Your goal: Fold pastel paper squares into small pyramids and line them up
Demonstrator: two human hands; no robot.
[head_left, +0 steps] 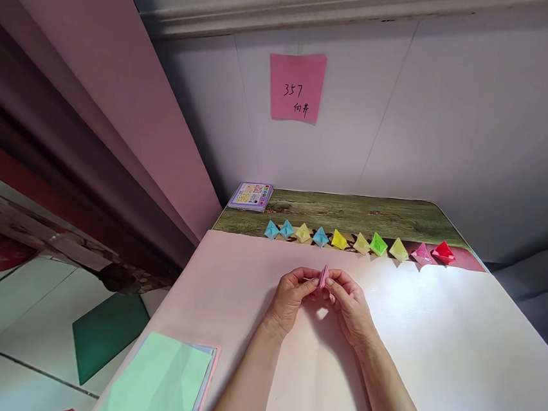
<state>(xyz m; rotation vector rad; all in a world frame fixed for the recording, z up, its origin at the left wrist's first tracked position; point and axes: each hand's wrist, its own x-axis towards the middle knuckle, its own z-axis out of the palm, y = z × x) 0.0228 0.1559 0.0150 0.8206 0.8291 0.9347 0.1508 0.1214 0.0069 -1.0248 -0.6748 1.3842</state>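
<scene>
My left hand (291, 292) and my right hand (348, 300) meet over the middle of the white table (434, 350). Both pinch a small folded pink paper piece (324, 276) between their fingertips, holding it upright just above the tabletop. Beyond my hands runs a row of several small folded paper boats (360, 242), from blue on the left through yellow and green to pink and red (443, 251) on the right.
A stack of coloured paper sheets (164, 382), green on top, lies at the table's near left corner. A pack of origami paper (250, 196) sits at the far left. A pink note (296, 87) hangs on the wall. The floor drops away left of the table.
</scene>
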